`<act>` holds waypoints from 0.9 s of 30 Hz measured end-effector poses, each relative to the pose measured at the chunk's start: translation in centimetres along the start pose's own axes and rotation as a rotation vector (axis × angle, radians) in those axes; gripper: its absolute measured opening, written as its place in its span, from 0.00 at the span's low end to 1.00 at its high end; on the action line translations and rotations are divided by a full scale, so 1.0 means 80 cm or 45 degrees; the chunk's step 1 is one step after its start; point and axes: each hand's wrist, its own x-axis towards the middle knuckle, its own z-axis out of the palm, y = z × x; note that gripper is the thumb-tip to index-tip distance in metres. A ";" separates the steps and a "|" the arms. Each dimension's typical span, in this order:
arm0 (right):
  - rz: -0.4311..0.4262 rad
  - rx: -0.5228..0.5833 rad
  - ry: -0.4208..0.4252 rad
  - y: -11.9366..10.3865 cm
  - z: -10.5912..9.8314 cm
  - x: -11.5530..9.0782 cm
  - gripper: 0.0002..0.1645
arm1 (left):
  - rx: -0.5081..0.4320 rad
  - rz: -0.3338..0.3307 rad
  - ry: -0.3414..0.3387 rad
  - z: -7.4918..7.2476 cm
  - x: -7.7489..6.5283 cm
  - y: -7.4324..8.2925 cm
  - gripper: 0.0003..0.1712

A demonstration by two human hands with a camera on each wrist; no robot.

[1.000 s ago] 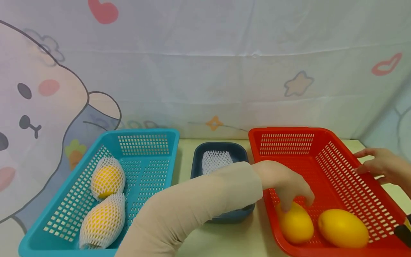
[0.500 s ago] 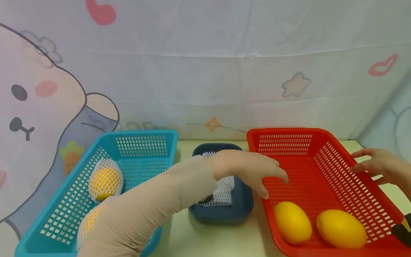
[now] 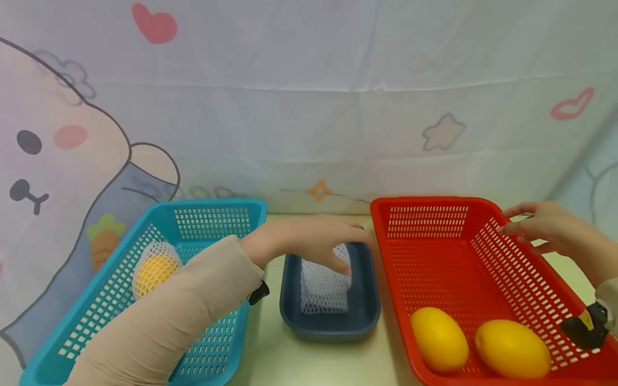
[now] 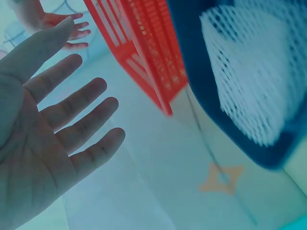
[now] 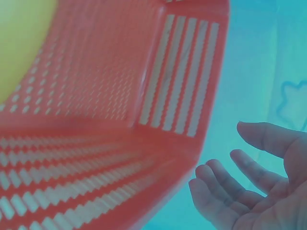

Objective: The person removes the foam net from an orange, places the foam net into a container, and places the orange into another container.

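Observation:
My left hand (image 3: 314, 238) hovers over the dark blue tray (image 3: 333, 329), fingers extended and holding nothing. White foam net sleeves (image 3: 324, 292) lie in that tray, partly hidden beneath the hand. In the left wrist view its palm and spread fingers show beside the tray. Over the right rim of the red basket (image 3: 425, 268) is my right hand (image 3: 541, 225), its fingers loosely bent around nothing. Two smooth yellow oval fruits, one on the left (image 3: 439, 339) and one on the right (image 3: 513, 348), rest at the basket's near end.
A turquoise basket (image 3: 219, 214) stands on the left with a yellow fruit in a foam net (image 3: 155, 268); my left sleeve covers part of it. A printed cloth (image 3: 289, 107) hangs behind the pale table (image 3: 318, 364).
My left hand has risen from the left yellow fruit in the red basket and travelled left to above the tray. My right hand has shifted slightly up and left.

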 end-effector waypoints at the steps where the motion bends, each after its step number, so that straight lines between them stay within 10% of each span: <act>1: -0.016 0.008 -0.017 -0.009 0.002 0.000 0.39 | -0.018 -0.026 0.008 0.000 -0.008 -0.003 0.31; 12: -0.087 0.103 -0.060 -0.079 0.045 0.015 0.33 | -0.082 -0.195 0.089 0.024 -0.079 -0.044 0.29; 27: -0.129 0.150 -0.116 -0.148 0.106 0.020 0.31 | -0.173 -0.325 0.165 0.049 -0.132 -0.084 0.29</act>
